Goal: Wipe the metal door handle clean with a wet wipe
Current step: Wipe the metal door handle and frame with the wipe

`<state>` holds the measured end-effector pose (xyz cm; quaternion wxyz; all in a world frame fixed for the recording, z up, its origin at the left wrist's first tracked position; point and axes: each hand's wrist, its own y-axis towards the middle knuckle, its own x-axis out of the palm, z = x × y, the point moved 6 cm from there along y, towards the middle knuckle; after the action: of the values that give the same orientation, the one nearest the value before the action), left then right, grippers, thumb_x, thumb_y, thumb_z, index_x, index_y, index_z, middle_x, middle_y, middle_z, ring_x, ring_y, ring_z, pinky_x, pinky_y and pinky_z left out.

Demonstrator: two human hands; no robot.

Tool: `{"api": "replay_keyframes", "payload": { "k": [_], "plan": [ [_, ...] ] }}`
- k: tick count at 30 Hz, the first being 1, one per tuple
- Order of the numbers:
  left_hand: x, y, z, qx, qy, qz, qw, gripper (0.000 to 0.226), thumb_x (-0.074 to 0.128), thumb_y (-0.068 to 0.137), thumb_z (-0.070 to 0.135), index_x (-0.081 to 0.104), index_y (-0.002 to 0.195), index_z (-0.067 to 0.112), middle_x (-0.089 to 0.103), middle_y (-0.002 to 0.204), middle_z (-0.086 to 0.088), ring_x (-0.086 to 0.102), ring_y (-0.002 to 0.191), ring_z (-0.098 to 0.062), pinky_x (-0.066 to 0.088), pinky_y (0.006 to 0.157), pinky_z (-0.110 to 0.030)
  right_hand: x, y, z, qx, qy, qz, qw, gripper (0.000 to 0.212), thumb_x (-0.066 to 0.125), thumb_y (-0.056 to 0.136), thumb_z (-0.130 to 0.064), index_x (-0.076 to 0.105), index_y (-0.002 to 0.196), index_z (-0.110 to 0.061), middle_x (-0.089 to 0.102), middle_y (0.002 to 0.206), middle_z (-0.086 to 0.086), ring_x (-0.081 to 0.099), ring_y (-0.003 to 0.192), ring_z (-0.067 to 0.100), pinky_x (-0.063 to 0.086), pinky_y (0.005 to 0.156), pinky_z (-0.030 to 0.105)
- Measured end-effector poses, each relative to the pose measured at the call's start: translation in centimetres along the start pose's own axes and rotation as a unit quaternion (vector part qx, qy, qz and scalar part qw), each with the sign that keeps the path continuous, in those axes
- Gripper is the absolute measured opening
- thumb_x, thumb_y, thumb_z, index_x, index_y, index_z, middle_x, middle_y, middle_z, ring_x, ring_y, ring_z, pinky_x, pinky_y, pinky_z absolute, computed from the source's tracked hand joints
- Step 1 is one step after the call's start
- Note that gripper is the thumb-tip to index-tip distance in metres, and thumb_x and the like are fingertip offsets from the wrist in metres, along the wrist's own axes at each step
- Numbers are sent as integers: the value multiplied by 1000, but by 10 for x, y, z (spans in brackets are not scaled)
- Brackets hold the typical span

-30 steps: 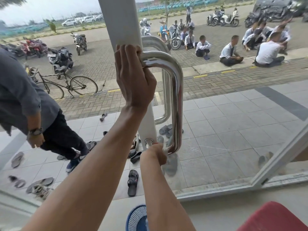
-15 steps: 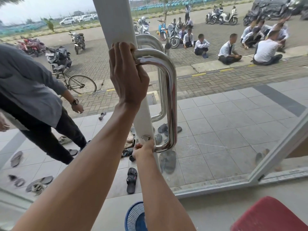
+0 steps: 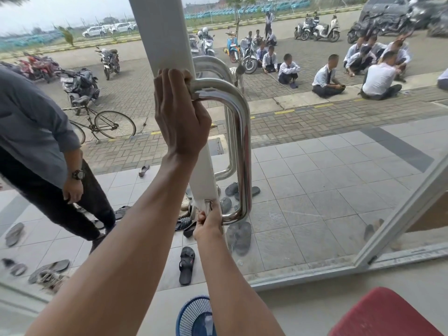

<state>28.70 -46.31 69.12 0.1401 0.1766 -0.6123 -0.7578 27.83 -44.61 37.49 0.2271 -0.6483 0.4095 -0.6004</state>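
A polished metal door handle point(image 3: 243, 146), a tall D-shaped tube, is fixed to the white door frame point(image 3: 167, 32). My left hand point(image 3: 180, 117) is closed around the handle's top bend where it meets the frame. My right hand point(image 3: 208, 225) is at the handle's lower mount, fingers pinched on a small pale bit that looks like the wet wipe point(image 3: 200, 207). Most of the wipe is hidden by the fingers. A second matching handle shows behind the glass.
A person in a grey shirt point(image 3: 36, 132) walks just outside on the left. Sandals point(image 3: 186, 265) lie on the tiles beyond the glass. A blue mesh basket point(image 3: 194, 316) and a red object point(image 3: 388, 314) are near my feet. An angled window frame point(image 3: 397, 214) is at the right.
My right hand has slid left along the handle's bottom bend to the lower mount. The left hand keeps its grip. The person outside has stepped further right.
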Motion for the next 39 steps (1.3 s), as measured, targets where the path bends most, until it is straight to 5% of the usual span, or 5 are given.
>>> {"api": "replay_keyframes", "payload": {
  "k": [11, 23, 30, 35, 39],
  "plan": [
    [1, 1, -3, -8, -5, -1, 1000, 42, 47, 61, -3, 39, 97, 16, 52, 88, -12, 50, 86, -27, 45, 67, -36, -35, 7, -26, -114, -235, 145, 954, 70, 93, 53, -52, 40, 68, -8, 65, 89, 14, 66, 87, 32, 57, 86, 40],
    [1, -1, 1, -24, -5, 0, 1000, 39, 43, 61, -5, 41, 95, 13, 51, 87, -13, 47, 85, -28, 44, 67, -39, -32, 5, -74, -295, -165, 90, 937, 31, 89, 68, -20, 67, 87, -10, 68, 58, -5, 69, 58, 11, 62, 72, 40],
    [1, -2, -1, -26, -12, 5, 1000, 39, 43, 62, -6, 40, 95, 14, 51, 87, -14, 48, 86, -29, 44, 67, -37, -23, -13, -106, -475, -286, 38, 831, 52, 87, 72, -29, 67, 113, -4, 75, 80, 7, 66, 62, -1, 49, 59, 7],
    [3, -2, -2, -13, -6, -4, 1000, 39, 44, 64, -6, 41, 97, 13, 55, 93, -17, 50, 89, -31, 46, 72, -41, -8, -31, -124, -553, -411, 5, 725, 55, 85, 70, -38, 66, 113, -10, 75, 90, 2, 71, 85, 17, 56, 83, 35],
    [4, -7, -10, 36, 12, -12, 999, 49, 39, 85, -15, 43, 127, 10, 49, 143, -24, 48, 133, -33, 55, 94, -36, 13, -58, -136, -598, -456, -45, 657, 66, 84, 73, -40, 60, 128, -14, 76, 77, -6, 71, 75, 3, 48, 71, 7]
  ]
}}
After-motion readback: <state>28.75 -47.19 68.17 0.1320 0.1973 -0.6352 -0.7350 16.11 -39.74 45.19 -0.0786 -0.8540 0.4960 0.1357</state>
